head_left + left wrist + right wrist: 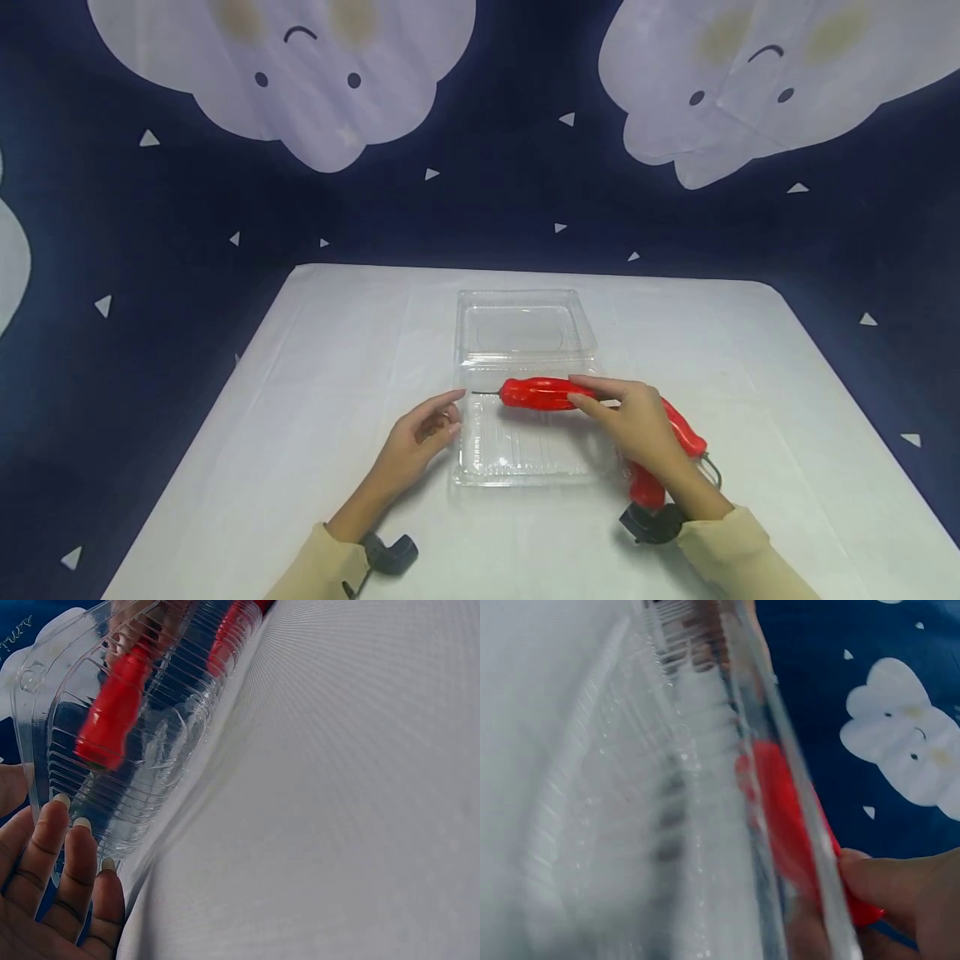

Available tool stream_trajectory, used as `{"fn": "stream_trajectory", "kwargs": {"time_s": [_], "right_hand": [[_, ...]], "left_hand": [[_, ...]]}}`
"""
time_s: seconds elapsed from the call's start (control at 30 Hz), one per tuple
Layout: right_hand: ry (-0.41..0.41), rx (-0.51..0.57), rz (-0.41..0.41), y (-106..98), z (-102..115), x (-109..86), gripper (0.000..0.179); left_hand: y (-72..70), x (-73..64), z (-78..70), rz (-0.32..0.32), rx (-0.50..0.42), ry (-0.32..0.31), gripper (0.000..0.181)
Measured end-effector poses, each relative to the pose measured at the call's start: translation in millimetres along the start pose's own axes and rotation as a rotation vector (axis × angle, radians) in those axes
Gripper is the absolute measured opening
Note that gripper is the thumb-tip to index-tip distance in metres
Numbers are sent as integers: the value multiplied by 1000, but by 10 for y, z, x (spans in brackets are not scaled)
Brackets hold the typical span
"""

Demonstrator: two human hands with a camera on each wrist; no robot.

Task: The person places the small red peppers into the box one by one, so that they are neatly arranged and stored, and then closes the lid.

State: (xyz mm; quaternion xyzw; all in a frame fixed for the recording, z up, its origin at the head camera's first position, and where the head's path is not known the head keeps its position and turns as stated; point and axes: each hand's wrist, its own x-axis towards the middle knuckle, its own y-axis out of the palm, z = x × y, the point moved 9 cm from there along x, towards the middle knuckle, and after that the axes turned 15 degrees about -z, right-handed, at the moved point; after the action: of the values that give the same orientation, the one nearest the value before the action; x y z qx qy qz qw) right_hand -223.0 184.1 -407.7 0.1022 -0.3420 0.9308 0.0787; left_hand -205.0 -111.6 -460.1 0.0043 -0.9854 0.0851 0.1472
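Note:
My right hand (637,425) pinches a long red chili pepper (542,393) near its right end, between thumb and fingers. The pepper lies level above the base of a clear plastic clamshell box (517,454), its thin stem pointing left. At the box's left edge is my left hand (416,437), fingers loosely bent, fingertips right by the rim and near the stem tip. In the left wrist view, that hand's fingers (75,862) stand close against the ribbed wall, with the pepper (112,712) showing through it. The right wrist view shows the pepper (791,821) behind the blurred rim.
The box's lid (525,321) lies folded back, away from me. More red chili peppers (684,432) lie right of the box, partly hidden by my right forearm. A white cloth covers the table (337,350); behind hangs a dark blue cloth (495,208) with clouds.

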Motion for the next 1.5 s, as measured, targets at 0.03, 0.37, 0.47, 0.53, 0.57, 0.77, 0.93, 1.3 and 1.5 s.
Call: {"fn": "stream_trajectory", "kwargs": {"time_s": [0.03,0.37,0.47,0.53,0.57,0.77,0.93,1.3,1.5], "right_hand": [[-22,-11,0,25,26,5,39],[-167,-150,-10,208,178,29,36],[-184,-204,-7,223,186,30,38],[-194,-243,-4,234,187,28,39],[-201,-260,-3,240,188,25,40],[-207,-308,7,272,179,21,44],[-242,-339,20,306,199,16,43],[-141,-200,-47,-140,141,31,41],[-32,-166,-222,-759,-70,12,40]], "left_hand": [[4,-1,-2,2,-2,4,44],[34,5,0,8,-8,0,44],[40,1,-1,6,-1,-1,44],[43,-3,-5,6,-2,2,44],[46,-6,-13,7,-2,7,44],[58,-3,-31,8,1,8,45],[66,4,-27,13,-4,6,45],[66,20,-24,19,-21,46,45],[32,-1,-6,10,-8,37,44]]}}
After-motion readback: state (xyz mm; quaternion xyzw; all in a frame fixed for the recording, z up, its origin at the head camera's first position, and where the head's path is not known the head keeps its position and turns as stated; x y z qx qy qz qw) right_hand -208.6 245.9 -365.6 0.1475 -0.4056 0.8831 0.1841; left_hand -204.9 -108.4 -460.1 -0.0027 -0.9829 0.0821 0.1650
